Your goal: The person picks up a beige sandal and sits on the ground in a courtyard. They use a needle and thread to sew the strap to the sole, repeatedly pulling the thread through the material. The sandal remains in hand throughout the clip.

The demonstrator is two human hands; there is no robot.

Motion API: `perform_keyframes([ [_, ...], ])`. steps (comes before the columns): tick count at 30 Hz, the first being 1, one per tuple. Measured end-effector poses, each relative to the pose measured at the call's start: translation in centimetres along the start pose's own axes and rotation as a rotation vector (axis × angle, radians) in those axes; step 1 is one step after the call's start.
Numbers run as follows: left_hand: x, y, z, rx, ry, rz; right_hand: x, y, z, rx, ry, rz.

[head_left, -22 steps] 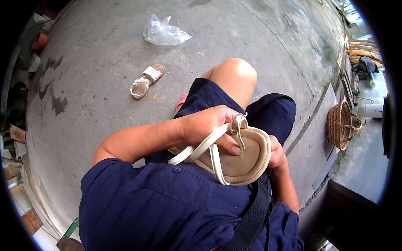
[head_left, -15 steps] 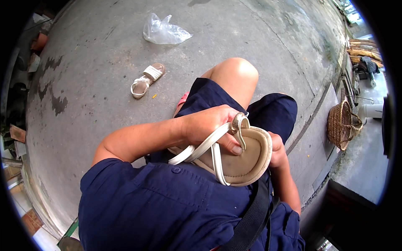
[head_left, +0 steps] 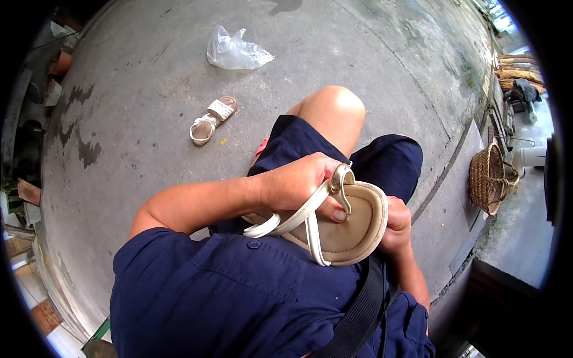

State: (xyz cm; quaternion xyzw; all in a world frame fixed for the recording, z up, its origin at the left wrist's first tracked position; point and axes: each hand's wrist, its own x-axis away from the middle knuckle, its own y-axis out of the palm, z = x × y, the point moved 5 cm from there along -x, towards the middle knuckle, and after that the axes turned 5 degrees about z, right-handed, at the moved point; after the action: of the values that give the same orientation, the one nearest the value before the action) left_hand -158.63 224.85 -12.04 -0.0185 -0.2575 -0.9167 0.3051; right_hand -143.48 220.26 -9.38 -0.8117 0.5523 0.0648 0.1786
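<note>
A beige sandal (head_left: 360,232) with white straps lies across my lap, its rounded heel end toward the right. My left hand (head_left: 296,181) is closed on it, reaching through the straps. The thumb presses on the insole, beside an upright strap loop with a metal piece; the other fingers are mostly hidden. Against the right rim of the sole, my right hand (head_left: 396,227) is closed with curled fingers. Whatever it may hold is out of sight. A second sandal (head_left: 221,110), white-strapped with a brown insole, rests on the concrete floor ahead and to the left.
A crumpled clear plastic bag (head_left: 240,55) lies farther out on the floor. On the right stand a woven basket (head_left: 482,180), a white bucket (head_left: 531,157) and stacked wood (head_left: 518,74). Bricks (head_left: 28,192) and clutter line the left side. A black strap (head_left: 360,304) crosses my front.
My right hand has come out from behind the sole's rim and shows more fully, a little lower. My left hand keeps its hold on the sandal. The view has shifted slightly.
</note>
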Motion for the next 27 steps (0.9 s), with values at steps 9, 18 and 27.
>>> perform_keyframes([
  [9, -0.1, 0.4, 0.1, -0.052, 0.007, 0.000, 0.1, 0.0, -0.1, 0.027, 0.022, 0.075],
  [18, -0.1, 0.4, 0.1, -0.102, -0.005, 0.007, -0.1, 0.2, -0.4, 0.070, -0.025, -0.003],
  [27, -0.4, 0.7, 0.5, -0.087, -0.112, -0.007, 2.3, -0.2, 2.4, -0.248, 0.461, -0.002],
])
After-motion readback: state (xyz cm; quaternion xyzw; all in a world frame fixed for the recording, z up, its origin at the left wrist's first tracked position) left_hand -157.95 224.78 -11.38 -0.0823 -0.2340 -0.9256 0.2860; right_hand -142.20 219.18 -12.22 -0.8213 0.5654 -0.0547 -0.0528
